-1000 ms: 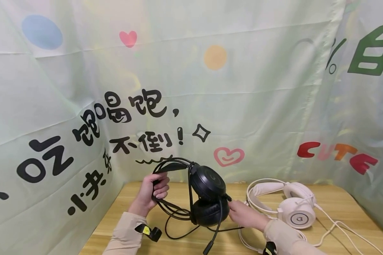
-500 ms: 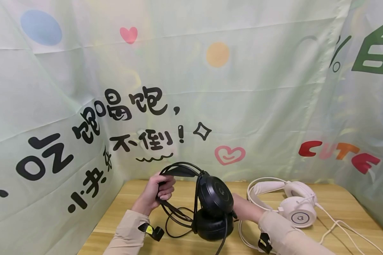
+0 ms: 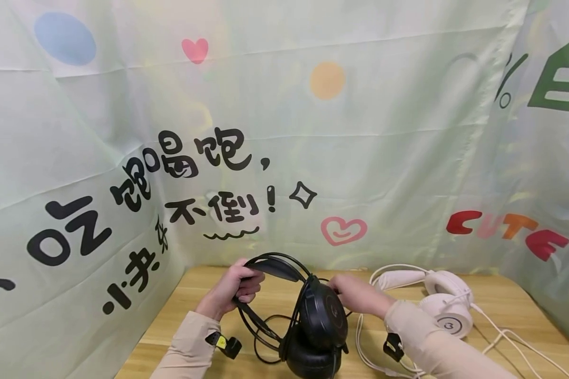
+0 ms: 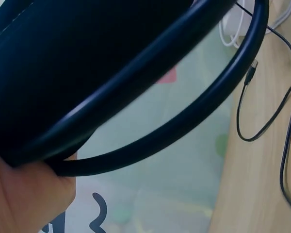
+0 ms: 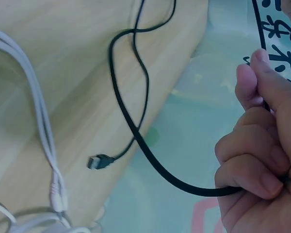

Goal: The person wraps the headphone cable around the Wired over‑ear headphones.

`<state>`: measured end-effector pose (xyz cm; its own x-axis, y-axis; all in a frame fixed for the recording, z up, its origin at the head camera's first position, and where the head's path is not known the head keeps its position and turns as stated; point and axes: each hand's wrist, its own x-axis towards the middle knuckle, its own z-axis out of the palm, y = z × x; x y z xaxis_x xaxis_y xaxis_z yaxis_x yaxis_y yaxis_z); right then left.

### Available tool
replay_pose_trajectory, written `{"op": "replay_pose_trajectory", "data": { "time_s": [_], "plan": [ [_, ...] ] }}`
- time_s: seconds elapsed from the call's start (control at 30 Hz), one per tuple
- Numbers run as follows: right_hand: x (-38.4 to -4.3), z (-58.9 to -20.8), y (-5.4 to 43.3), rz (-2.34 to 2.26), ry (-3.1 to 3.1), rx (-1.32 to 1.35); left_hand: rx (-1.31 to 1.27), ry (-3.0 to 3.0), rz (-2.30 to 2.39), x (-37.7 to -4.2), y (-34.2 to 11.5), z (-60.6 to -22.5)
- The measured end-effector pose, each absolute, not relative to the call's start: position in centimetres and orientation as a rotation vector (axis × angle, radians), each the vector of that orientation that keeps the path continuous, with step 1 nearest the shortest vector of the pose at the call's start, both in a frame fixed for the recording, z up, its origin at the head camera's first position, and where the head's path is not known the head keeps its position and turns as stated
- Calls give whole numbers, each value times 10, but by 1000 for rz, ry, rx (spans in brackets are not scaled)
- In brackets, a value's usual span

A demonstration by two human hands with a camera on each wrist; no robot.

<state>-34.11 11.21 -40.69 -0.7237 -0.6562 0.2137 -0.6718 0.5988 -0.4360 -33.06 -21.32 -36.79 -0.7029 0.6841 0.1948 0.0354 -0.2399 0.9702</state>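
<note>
My left hand [image 3: 234,289] grips the headband of a black headset [image 3: 329,316], fingers curled round the band. In the left wrist view, the headband's thin outer hoops [image 4: 174,131] arch away from that hand. The two ear cups face right and hang one over the other, low in the head view. Behind the upper cup is my right hand [image 3: 360,293]. In the right wrist view, its curled fingers and thumb hold the headset's black cable [image 5: 160,170]. A loose length ends in a USB plug [image 5: 101,161] over the table.
A white headset [image 3: 448,316] lies on the wooden table [image 3: 170,337] at the right, beside my right forearm. Its white cable [image 3: 507,337] trails to the front edge. A printed cloth curtain [image 3: 384,173] stands behind and at both sides.
The black headset has come down and slightly right with my left hand on its headband. My right hand has risen behind the upper ear cup. The microphone boom's tip has left the head view.
</note>
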Motion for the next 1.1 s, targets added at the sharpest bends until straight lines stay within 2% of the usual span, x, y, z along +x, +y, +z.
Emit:
{"op": "replay_pose_trajectory", "data": {
  "time_s": [0.43, 1.1],
  "plan": [
    [-345, -387, 117, 861, -2864, 1222, 858, 1767, 1859, -323, -209, -363],
    [-346, -370, 110, 610, -2878, 1068, 829, 1942, 1697, -315, -208, -354]
  ]
}}
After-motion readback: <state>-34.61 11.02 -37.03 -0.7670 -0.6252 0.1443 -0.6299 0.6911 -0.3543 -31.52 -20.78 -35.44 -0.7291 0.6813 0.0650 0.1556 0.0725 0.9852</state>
